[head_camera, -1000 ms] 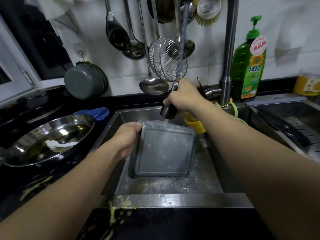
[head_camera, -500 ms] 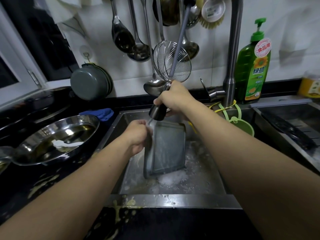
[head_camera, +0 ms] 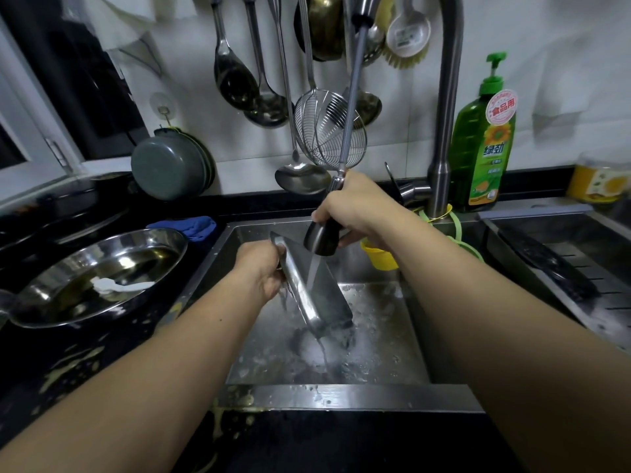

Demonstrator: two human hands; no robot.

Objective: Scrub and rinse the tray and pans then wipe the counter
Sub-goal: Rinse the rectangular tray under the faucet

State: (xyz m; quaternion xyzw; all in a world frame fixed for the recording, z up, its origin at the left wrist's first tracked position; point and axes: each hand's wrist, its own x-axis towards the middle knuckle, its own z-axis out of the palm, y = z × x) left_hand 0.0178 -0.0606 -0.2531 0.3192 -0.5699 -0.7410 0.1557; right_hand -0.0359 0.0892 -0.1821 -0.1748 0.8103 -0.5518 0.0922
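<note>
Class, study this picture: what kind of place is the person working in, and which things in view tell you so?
Most likely a home kitchen, at the sink. A pull-out faucet sprayer runs water over a tray, ladles and a wire skimmer hang on the wall, and a green dish soap bottle stands by the tap.

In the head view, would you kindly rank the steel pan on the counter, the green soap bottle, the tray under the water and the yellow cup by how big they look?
1. steel pan, clearly largest.
2 and 3. soap bottle and tray: too alike to rank, as the tray is seen tilted and nearly edge-on.
4. yellow cup, smallest, partly hidden.
</note>
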